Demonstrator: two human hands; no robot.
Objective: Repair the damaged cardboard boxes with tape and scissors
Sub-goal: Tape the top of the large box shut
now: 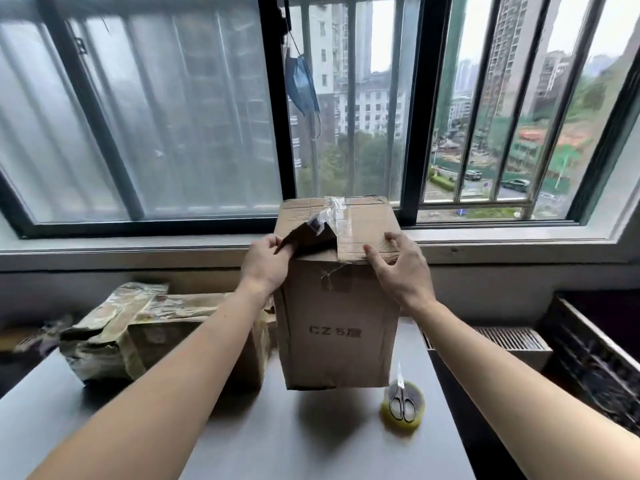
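A tall brown cardboard box [341, 327] marked "CZ 5" stands upright on the grey table [270, 441]. Its top has a torn flap [308, 239] lifted up, with loose clear tape hanging from it. My left hand [265, 263] pinches the torn flap at the box's top left corner. My right hand [403, 270] rests with spread fingers on the top right edge of the box. A roll of yellowish tape [403, 419] lies on the table to the right of the box, with small metal scissors [401, 398] lying across it.
A second, crushed box [138, 332] wrapped in old tape lies on the table to the left. Behind is a windowsill and barred window with a blue face mask [301, 86] hanging. A dark crate [595, 358] stands right of the table.
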